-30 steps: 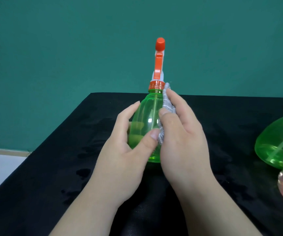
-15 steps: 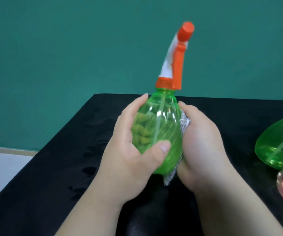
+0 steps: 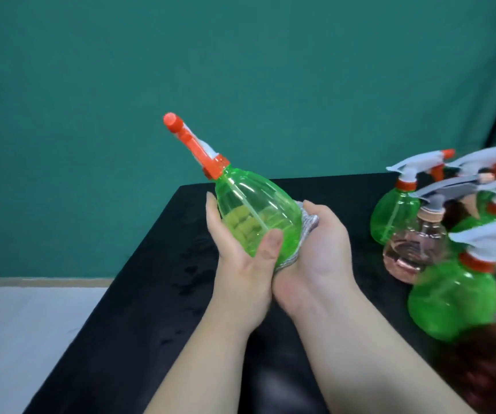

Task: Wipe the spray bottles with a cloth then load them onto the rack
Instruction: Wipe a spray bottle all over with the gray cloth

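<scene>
- The black tabletop (image 3: 139, 324) fills the near part of the view, and a pale floor (image 3: 16, 324) lies to its left.
- At the near right a green bottle (image 3: 452, 297) with a white trigger stands on the tabletop, blurred.
- The left hand (image 3: 240, 273) grasps the green spray bottle (image 3: 258, 210): the thumb lies on the front and the fingers are curled behind, visible through the plastic.
- The right hand (image 3: 321, 258) clasps a grey cloth (image 3: 306, 231) and holds it against the lower right side of this bottle.
- The held bottle is above the tabletop, tilted, with its orange nozzle pointing up and to the left.
- Further right stands a pink bottle (image 3: 414, 249), with more green bottles (image 3: 396, 216) just behind it.
- A teal wall (image 3: 240, 70) is at the far side.
</scene>
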